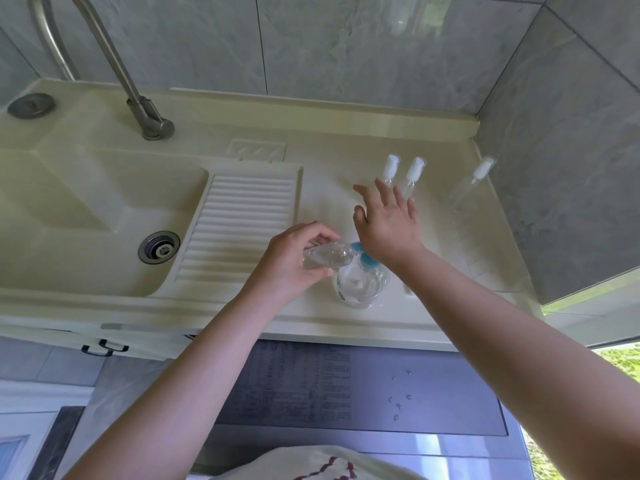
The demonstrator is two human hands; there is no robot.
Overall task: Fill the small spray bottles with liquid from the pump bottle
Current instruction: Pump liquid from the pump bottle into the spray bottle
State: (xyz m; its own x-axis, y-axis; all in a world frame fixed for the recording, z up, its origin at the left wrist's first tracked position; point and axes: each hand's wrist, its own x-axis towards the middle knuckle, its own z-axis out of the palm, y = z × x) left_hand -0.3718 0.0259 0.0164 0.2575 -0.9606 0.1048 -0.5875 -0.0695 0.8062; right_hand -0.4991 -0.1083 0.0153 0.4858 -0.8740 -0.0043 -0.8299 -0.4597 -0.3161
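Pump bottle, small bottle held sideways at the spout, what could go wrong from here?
1. The left hand holds the small bottle tilted against the blue spout; liquid could miss its narrow mouth or run back out.
2. The right hand presses the pump with its heel only, so the pump bottle might tip or slide.
3. Its spread fingers reach close to two standing spray bottles, which could topple.

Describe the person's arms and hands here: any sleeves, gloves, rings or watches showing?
Both forearms are bare up to the frame's lower edge, so no sleeves show. The left hand and right hand wear no gloves, and no ring, watch or bracelet is visible on either wrist. At the bottom edge lies pale cloth with red stitching, probably clothing.
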